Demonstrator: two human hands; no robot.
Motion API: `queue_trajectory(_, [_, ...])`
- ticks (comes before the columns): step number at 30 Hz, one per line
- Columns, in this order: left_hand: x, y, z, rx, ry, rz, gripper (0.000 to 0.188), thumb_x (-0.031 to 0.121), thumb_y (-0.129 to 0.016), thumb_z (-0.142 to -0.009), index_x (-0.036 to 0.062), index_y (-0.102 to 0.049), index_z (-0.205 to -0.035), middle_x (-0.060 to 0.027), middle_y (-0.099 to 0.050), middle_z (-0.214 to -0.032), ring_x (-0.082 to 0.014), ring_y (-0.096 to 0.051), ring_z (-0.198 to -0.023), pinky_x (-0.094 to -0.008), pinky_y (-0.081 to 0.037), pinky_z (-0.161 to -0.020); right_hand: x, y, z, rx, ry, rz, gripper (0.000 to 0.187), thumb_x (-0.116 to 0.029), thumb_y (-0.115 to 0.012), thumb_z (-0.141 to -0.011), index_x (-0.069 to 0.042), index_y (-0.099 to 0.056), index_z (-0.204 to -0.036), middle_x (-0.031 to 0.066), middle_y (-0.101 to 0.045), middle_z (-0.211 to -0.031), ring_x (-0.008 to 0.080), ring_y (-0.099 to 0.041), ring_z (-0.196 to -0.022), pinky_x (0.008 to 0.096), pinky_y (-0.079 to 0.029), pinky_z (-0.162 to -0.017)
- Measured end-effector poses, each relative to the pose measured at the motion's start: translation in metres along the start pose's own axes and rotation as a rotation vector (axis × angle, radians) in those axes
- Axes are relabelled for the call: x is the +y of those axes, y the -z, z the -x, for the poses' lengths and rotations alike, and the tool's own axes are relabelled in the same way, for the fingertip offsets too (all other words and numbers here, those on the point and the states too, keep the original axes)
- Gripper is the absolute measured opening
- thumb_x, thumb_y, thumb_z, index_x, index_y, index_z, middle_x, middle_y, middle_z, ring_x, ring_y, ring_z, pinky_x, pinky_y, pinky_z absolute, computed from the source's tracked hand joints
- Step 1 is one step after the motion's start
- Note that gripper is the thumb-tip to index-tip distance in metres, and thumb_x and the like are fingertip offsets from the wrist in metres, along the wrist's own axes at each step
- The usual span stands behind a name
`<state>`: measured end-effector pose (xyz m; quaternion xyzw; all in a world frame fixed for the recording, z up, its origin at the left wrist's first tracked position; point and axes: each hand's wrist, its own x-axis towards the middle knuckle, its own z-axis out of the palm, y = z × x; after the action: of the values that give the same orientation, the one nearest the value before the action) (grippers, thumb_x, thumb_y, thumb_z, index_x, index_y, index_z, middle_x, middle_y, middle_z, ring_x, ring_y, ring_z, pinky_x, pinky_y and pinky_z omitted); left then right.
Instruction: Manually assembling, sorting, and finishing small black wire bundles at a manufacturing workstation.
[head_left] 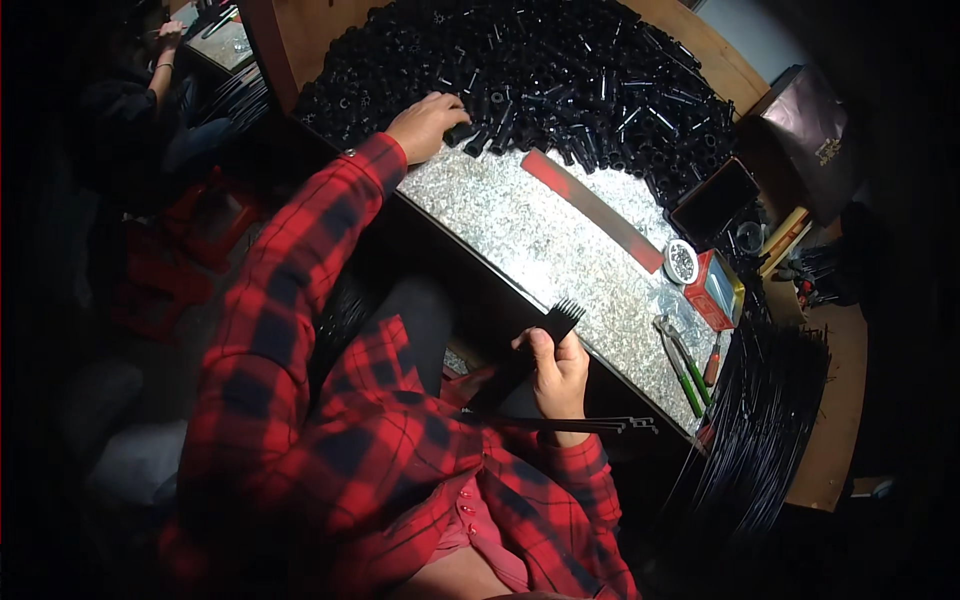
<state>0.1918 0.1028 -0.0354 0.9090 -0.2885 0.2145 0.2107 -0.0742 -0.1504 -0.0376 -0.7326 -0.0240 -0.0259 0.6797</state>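
My left hand (425, 130) reaches out to the near left edge of a big heap of black tube-shaped parts (540, 75). Its fingers are curled over a dark tubular piece (458, 134); the grip is partly hidden. Close to my body, my right hand (561, 378) is closed around a bundle of thin black rods (566, 315), their tips spread like a comb above the thumb. More thin rods with bent metal ends (625, 425) lie across under my right wrist.
On the speckled tabletop (470, 210) lie a red and grey strip (590, 208), a white tub of small metal parts (681, 262), a red box (714, 290), green-handled pliers (684, 368) and a dark phone-like slab (714, 204). Long black rods (760, 430) stand at right. Another person (130, 120) sits far left.
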Motion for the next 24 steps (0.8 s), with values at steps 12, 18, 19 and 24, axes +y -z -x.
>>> queue_trajectory(12, [-0.013, -0.006, -0.014, -0.092, -0.029, -0.215, 0.019, 0.000, -0.058, -0.077, 0.0038, -0.063, -0.094, -0.0087, -0.056, -0.098, -0.0261, -0.054, -0.096, -0.0316, -0.044, -0.082, 0.004, 0.003, -0.005, -0.007, 0.036, 0.041, 0.020, -0.018, -0.049, -0.094, 0.000, -0.056, -0.089, 0.0050, -0.062, -0.077, 0.0077, -0.051, -0.068, 0.0212, -0.040, -0.064])
queue_trajectory(18, [0.092, 0.004, -0.002, 0.195, 0.362, 1.105, 0.014, 0.008, -0.053, -0.088, -0.0005, -0.055, -0.100, -0.0090, -0.063, -0.092, -0.0150, -0.059, -0.078, -0.0260, -0.046, -0.074, 0.008, 0.004, -0.004, 0.029, 0.004, -0.035, 0.020, -0.017, -0.053, -0.092, 0.000, -0.057, -0.083, 0.0030, -0.061, -0.073, 0.0084, -0.053, -0.067, 0.0228, -0.043, -0.062])
queue_trajectory(19, [0.116, -0.003, 0.006, 0.154, 0.342, 1.228, 0.016, 0.009, -0.051, -0.090, -0.0012, -0.053, -0.103, -0.0099, -0.063, -0.095, -0.0133, -0.058, -0.080, -0.0255, -0.046, -0.074, 0.009, 0.006, -0.002, 0.047, 0.007, -0.060, 0.020, -0.017, -0.054, -0.091, 0.000, -0.057, -0.083, 0.0029, -0.061, -0.073, 0.0084, -0.053, -0.067, 0.0228, -0.043, -0.061])
queue_trajectory(24, [0.188, -0.011, 0.045, 0.061, 0.427, 1.490, 0.021, 0.009, -0.048, -0.091, -0.0004, -0.050, -0.110, -0.0099, -0.063, -0.094, -0.0122, -0.057, -0.083, -0.0243, -0.045, -0.075, 0.006, 0.004, 0.002, 0.034, 0.032, -0.009, 0.019, -0.016, -0.055, -0.090, 0.000, -0.057, -0.081, 0.0029, -0.061, -0.071, 0.0085, -0.053, -0.066, 0.0228, -0.043, -0.061])
